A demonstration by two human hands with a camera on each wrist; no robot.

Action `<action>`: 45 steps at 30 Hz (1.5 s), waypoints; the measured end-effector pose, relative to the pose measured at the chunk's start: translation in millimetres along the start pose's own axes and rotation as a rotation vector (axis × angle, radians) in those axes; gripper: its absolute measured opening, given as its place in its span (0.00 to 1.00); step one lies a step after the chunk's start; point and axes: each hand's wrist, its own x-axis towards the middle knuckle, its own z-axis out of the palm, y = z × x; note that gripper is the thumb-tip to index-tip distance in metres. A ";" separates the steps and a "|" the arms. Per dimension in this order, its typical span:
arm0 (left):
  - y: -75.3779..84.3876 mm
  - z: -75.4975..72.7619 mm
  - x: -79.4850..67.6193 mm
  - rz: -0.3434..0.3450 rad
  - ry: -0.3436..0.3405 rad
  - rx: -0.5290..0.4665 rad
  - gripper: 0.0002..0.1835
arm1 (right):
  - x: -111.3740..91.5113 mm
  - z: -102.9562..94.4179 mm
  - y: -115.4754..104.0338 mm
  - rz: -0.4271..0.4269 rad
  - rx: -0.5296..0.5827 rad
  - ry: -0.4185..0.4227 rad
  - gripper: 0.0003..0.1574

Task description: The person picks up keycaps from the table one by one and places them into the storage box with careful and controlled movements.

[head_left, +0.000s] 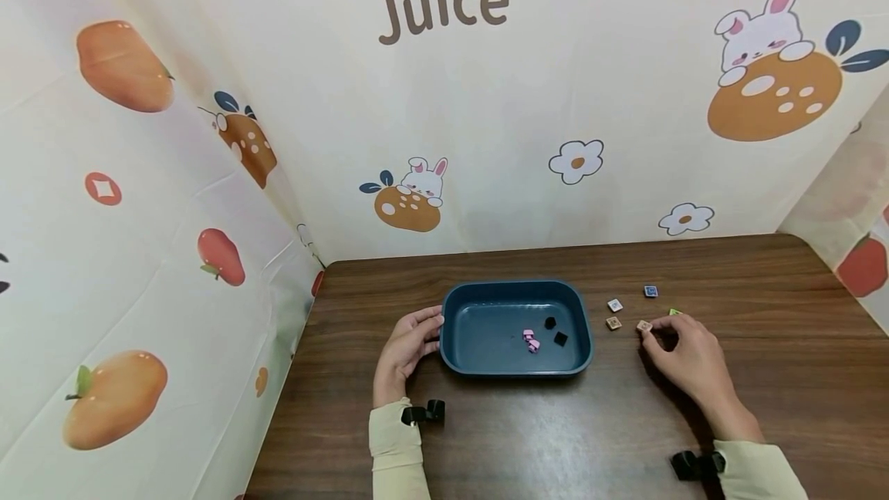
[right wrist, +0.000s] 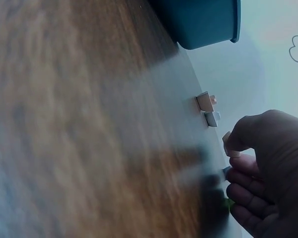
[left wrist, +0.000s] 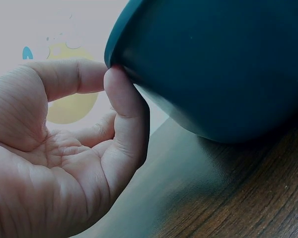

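My left hand (head_left: 406, 349) pinches the left rim of a dark blue rectangular tray (head_left: 479, 334) between thumb and fingers; the left wrist view shows the thumb tip (left wrist: 120, 89) against the rim. Inside the tray lie pink pieces (head_left: 532, 346) and black pieces (head_left: 560, 339), right of its middle. Right of the tray, my right hand (head_left: 691, 357) pinches a small beige square piece (head_left: 643, 326) between thumb and forefinger. Whether this piece touches the table cannot be told. Close by lie another beige piece (head_left: 613, 323), a white piece (head_left: 614, 305) and a blue piece (head_left: 650, 292).
A green piece (head_left: 674, 312) is partly hidden behind my right hand. The brown wooden table (head_left: 507, 438) extends on both sides of the tray. Printed cloth (head_left: 486, 114) hangs at its back edge and sides. Both wrists wear black camera bands.
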 end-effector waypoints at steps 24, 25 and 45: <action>1.6 1.2 -1.0 0.004 -0.009 0.002 0.25 | 1.8 -1.6 -13.0 0.005 0.010 0.017 0.10; 1.4 1.3 -1.0 0.002 -0.007 0.001 0.25 | 1.7 -1.5 -13.3 0.001 0.011 0.018 0.10; 2.6 0.0 -1.4 -0.006 -0.018 0.008 0.26 | -1.6 -0.6 -24.5 -0.035 0.034 0.031 0.11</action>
